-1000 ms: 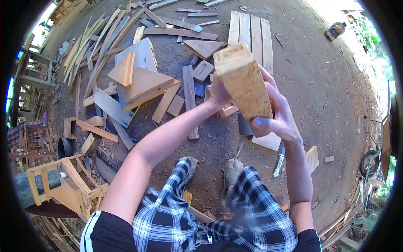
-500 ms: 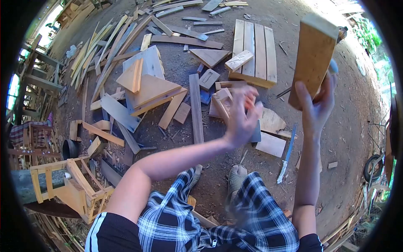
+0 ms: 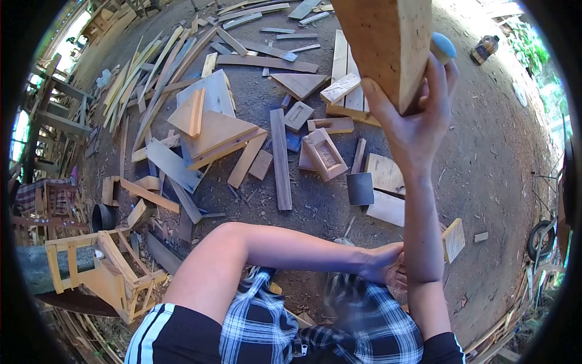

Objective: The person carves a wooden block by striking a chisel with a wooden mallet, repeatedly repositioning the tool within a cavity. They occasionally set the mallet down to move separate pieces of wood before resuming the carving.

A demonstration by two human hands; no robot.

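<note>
My right hand [image 3: 418, 130] is raised and closed around a thick wooden block [image 3: 382, 42], thumb on its near face and fingers behind it. A blue rounded end [image 3: 444, 45] shows between the block and my fingers. Across my lap reaches my left arm, and my left hand [image 3: 385, 264] is low beside my right forearm. Its fingers are curled and partly hidden by that forearm; I cannot tell what they hold. Just beyond the forearm is a pale squared wood piece [image 3: 453, 239]. A hollowed wooden block [image 3: 325, 155] lies on the ground ahead.
A dark square plate [image 3: 361, 189] and a pale board [image 3: 387, 207] lie before me. Stacked triangular panels [image 3: 218, 136], a long plank [image 3: 280, 161] and several strips [image 3: 163, 73] cover the ground leftward. A wooden frame [image 3: 109, 261] stands at left, a small wheel [image 3: 539, 241] at right.
My right hand has moved left with the block, which now reaches the top edge. My left hand has dropped from over the hollowed block to beside my right forearm. The saw has gone from view.
</note>
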